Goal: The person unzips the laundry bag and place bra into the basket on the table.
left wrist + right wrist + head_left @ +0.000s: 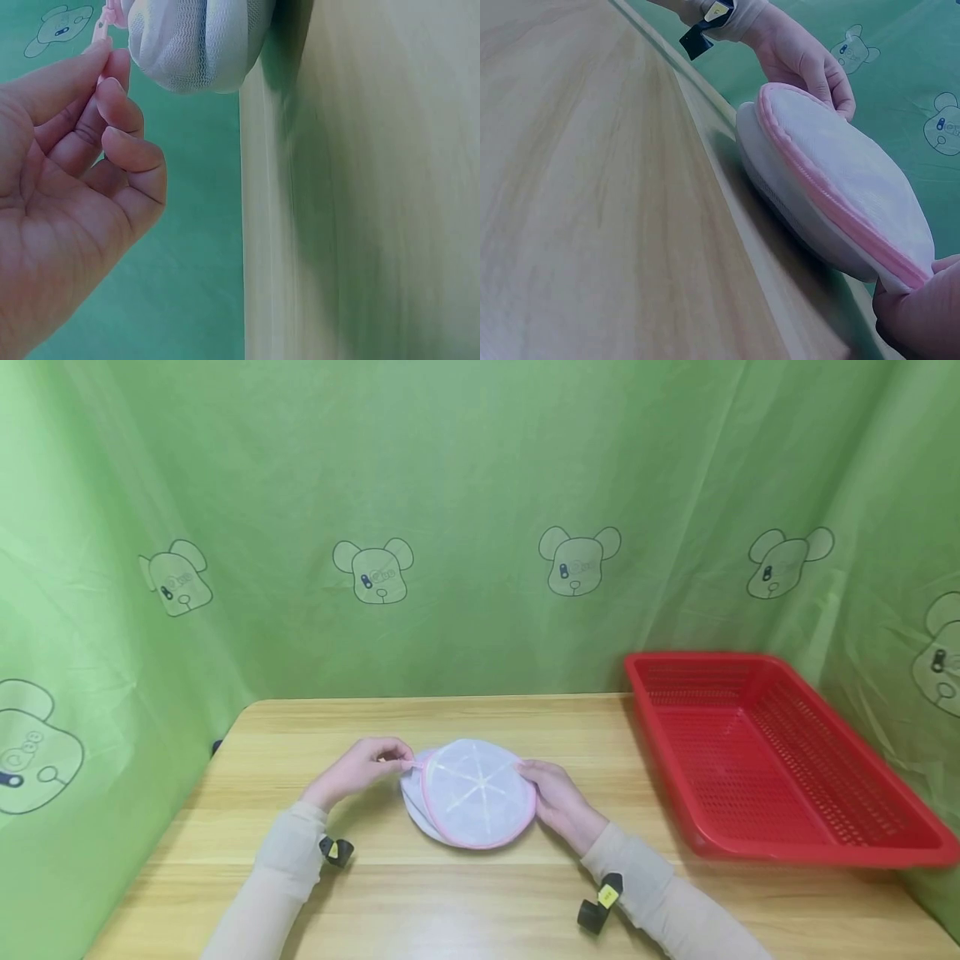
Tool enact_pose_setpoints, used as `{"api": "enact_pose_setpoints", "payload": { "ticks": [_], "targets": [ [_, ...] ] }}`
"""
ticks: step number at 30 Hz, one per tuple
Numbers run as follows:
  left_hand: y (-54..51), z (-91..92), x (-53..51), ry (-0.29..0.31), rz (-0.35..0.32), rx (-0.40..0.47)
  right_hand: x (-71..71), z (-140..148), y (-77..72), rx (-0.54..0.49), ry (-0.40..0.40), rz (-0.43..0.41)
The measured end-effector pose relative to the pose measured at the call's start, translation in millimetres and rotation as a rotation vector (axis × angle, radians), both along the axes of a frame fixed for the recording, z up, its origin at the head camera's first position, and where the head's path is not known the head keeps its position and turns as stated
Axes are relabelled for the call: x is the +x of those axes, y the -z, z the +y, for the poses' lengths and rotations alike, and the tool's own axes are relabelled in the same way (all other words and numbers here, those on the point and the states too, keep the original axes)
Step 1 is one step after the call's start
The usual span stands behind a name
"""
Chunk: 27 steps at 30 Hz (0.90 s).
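Observation:
A round white mesh laundry bag (480, 793) with a pink zipper edge is held just over the wooden table. Its flat top shows pale lines crossing at the centre. At the bag's left side, my left hand (369, 770) pinches the small pink zipper pull (103, 28) between thumb and index finger, the other fingers loosely curled. My right hand (558, 797) grips the opposite rim, thumb on top; its fingers underneath are hidden. From the right wrist view, the bag (847, 180) looks tilted, with the pink zipper (832, 195) running along its side and closed where it shows.
A large red plastic basket (693, 839) with slotted walls stands on the right of the wooden table (465, 910). Green curtains (480, 460) printed with bear heads hang behind and at both sides. Each wrist carries a small black camera.

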State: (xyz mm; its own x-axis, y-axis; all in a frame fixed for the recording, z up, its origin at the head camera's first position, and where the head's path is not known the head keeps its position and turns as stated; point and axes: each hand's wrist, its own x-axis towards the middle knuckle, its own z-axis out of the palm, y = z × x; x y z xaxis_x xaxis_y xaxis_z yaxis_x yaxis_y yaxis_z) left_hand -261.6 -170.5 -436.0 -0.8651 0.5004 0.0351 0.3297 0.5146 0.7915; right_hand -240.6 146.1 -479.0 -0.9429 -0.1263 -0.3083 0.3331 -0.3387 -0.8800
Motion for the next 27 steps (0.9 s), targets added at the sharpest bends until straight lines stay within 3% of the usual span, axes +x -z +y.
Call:
{"api": "enact_pose_setpoints", "payload": {
  "ticks": [27],
  "targets": [
    [-2.7,7.0,12.2,0.007,-0.010,0.009,-0.6,2,-1.7,-0.008,0.038,-0.012]
  ]
}}
